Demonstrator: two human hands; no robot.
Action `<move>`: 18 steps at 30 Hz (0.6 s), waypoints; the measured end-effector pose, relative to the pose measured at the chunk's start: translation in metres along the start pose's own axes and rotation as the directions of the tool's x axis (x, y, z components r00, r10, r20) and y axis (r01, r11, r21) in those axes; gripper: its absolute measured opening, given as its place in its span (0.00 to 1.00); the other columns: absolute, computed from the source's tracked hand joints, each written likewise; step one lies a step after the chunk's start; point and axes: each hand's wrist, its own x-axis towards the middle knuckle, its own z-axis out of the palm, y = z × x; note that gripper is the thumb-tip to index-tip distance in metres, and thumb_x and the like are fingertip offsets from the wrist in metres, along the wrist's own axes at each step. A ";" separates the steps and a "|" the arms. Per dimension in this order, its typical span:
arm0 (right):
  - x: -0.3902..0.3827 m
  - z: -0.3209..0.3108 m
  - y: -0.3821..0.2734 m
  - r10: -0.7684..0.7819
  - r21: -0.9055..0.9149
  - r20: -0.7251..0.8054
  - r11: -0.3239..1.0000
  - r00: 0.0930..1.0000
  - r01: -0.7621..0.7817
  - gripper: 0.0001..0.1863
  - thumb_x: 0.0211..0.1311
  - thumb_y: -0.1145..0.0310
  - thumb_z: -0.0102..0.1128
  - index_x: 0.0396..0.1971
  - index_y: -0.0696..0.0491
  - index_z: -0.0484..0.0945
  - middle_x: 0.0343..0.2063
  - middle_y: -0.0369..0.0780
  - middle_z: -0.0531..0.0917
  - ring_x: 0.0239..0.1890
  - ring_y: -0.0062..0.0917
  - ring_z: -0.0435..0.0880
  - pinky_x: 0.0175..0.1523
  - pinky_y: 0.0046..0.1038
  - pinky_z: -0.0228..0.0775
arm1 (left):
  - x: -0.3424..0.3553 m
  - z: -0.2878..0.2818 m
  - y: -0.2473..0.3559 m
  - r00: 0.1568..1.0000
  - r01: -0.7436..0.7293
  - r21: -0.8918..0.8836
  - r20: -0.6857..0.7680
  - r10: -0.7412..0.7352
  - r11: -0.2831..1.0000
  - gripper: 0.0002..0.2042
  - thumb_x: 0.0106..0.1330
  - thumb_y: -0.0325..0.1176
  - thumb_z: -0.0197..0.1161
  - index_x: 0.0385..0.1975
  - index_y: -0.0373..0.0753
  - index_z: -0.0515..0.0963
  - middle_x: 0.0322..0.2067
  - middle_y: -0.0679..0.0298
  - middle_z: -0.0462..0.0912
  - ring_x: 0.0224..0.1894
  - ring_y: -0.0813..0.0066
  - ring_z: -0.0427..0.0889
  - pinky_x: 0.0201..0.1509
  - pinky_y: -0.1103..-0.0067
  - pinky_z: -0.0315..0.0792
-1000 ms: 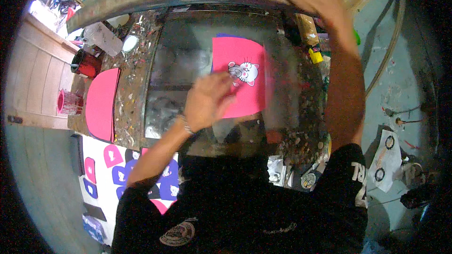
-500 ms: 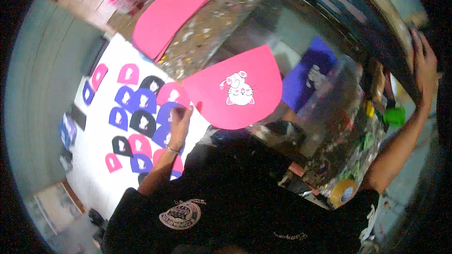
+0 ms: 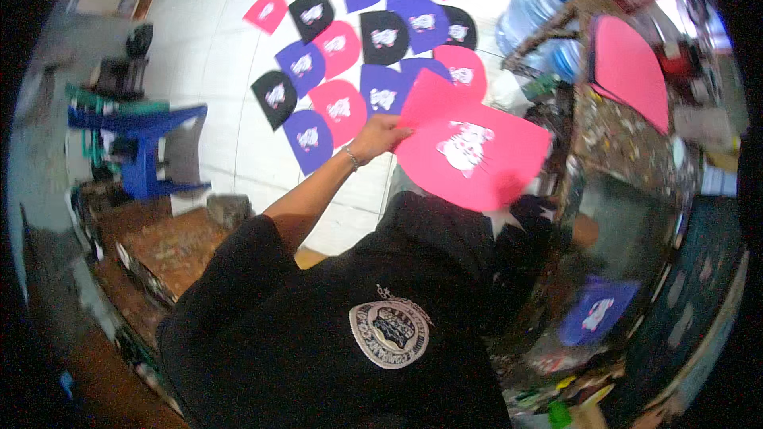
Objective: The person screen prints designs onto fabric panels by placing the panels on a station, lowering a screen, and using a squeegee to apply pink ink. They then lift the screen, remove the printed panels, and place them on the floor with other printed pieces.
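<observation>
White floor (image 3: pixel 214 111) spreads toward twelve o'clock; the table (image 3: pixel 628 137) stands at three. Your pink sheet (image 3: pixel 509 143) is at two, its edge pinched by your left hand (image 3: pixel 380 139); I can't see your right grip. That one-edge hold could let it flop, smearing its cat print (image 3: pixel 467 149) if wet.

Black shirt (image 3: pixel 310 342), its short left sleeve (image 3: pixel 254 258) at eight o'clock; round pale emblem (image 3: pixel 389 336), lettered rim, at six; thin silvery bracelet (image 3: pixel 352 159) toward eleven.
</observation>
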 end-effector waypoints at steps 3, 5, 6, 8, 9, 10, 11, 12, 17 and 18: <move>-0.010 -0.042 -0.058 0.335 -0.113 0.159 0.941 0.929 -0.320 0.29 0.77 0.51 0.50 0.35 0.65 0.85 0.33 0.59 0.84 0.35 0.48 0.83 0.42 0.47 0.72 | -0.002 -0.044 -0.093 0.977 0.081 -0.302 -0.164 -0.136 0.950 0.12 0.71 0.31 0.63 0.50 0.36 0.82 0.36 0.67 0.86 0.34 0.77 0.84 0.38 0.78 0.81; -0.023 -0.060 -0.104 0.311 -0.155 0.104 0.943 0.945 -0.293 0.33 0.77 0.47 0.48 0.36 0.67 0.85 0.37 0.62 0.83 0.40 0.53 0.82 0.47 0.50 0.72 | 0.001 -0.066 -0.172 0.924 0.009 -0.618 -0.295 -0.242 0.786 0.12 0.71 0.30 0.62 0.51 0.36 0.80 0.40 0.64 0.86 0.39 0.74 0.85 0.42 0.76 0.82; -0.028 -0.061 -0.103 0.314 -0.091 0.102 0.948 0.944 -0.305 0.36 0.76 0.44 0.47 0.36 0.68 0.84 0.39 0.63 0.83 0.43 0.58 0.80 0.49 0.53 0.70 | 0.008 -0.076 -0.214 0.901 -0.105 -0.754 -0.348 -0.259 0.648 0.11 0.71 0.29 0.61 0.51 0.35 0.79 0.42 0.63 0.85 0.40 0.73 0.84 0.43 0.75 0.82; -0.033 -0.063 -0.122 0.244 -0.071 0.089 0.969 0.966 -0.238 0.32 0.76 0.47 0.49 0.36 0.67 0.84 0.34 0.60 0.84 0.37 0.55 0.81 0.45 0.51 0.71 | 0.020 -0.096 -0.288 0.753 -0.261 -0.824 -0.500 -0.428 0.502 0.10 0.70 0.30 0.61 0.48 0.34 0.80 0.42 0.60 0.85 0.40 0.72 0.84 0.41 0.75 0.81; -0.032 -0.058 -0.100 0.194 -0.048 0.077 0.980 0.978 -0.191 0.31 0.77 0.48 0.49 0.36 0.66 0.84 0.33 0.59 0.84 0.35 0.53 0.81 0.43 0.49 0.71 | 0.024 -0.118 -0.349 0.707 -0.256 -0.822 -0.518 -0.482 0.508 0.09 0.69 0.31 0.62 0.44 0.33 0.80 0.40 0.59 0.85 0.39 0.71 0.84 0.41 0.74 0.81; -0.032 -0.049 -0.089 0.132 -0.083 0.041 0.988 0.990 -0.128 0.30 0.76 0.49 0.50 0.34 0.64 0.85 0.31 0.57 0.84 0.33 0.51 0.81 0.40 0.49 0.71 | 0.025 -0.136 -0.389 0.659 -0.316 -0.836 -0.534 -0.530 0.449 0.08 0.68 0.30 0.62 0.42 0.35 0.80 0.38 0.59 0.85 0.38 0.71 0.85 0.38 0.74 0.81; -0.034 -0.044 -0.077 0.074 -0.127 0.008 0.989 0.997 -0.073 0.28 0.76 0.49 0.52 0.33 0.63 0.85 0.29 0.55 0.84 0.30 0.49 0.81 0.37 0.48 0.71 | 0.024 -0.156 -0.420 0.609 -0.375 -0.837 -0.546 -0.575 0.399 0.06 0.68 0.29 0.62 0.40 0.36 0.79 0.36 0.60 0.84 0.38 0.70 0.85 0.35 0.73 0.81; -0.033 -0.035 -0.072 0.060 -0.122 -0.007 0.991 0.998 -0.060 0.28 0.75 0.49 0.52 0.33 0.63 0.85 0.28 0.55 0.84 0.30 0.49 0.81 0.37 0.48 0.71 | 0.021 -0.181 -0.453 0.635 -0.524 -0.793 -0.607 -0.478 0.312 0.08 0.69 0.28 0.60 0.45 0.36 0.77 0.37 0.60 0.84 0.38 0.70 0.85 0.36 0.74 0.81; -0.053 -0.020 -0.077 0.152 -0.099 -0.003 0.983 0.988 -0.152 0.28 0.74 0.49 0.54 0.31 0.61 0.85 0.28 0.54 0.84 0.29 0.48 0.81 0.35 0.47 0.71 | -0.018 -0.263 -0.495 0.403 -0.713 -0.616 -0.750 -0.524 0.335 0.11 0.67 0.23 0.59 0.47 0.36 0.76 0.41 0.59 0.84 0.41 0.66 0.85 0.45 0.74 0.84; -0.058 -0.022 -0.079 0.160 -0.103 -0.011 0.982 0.987 -0.161 0.28 0.74 0.48 0.54 0.31 0.61 0.85 0.28 0.54 0.84 0.29 0.48 0.81 0.35 0.47 0.71 | -0.022 -0.269 -0.492 0.406 -0.742 -0.637 -0.677 -0.614 0.210 0.10 0.66 0.23 0.59 0.46 0.36 0.77 0.38 0.61 0.84 0.38 0.68 0.85 0.40 0.74 0.84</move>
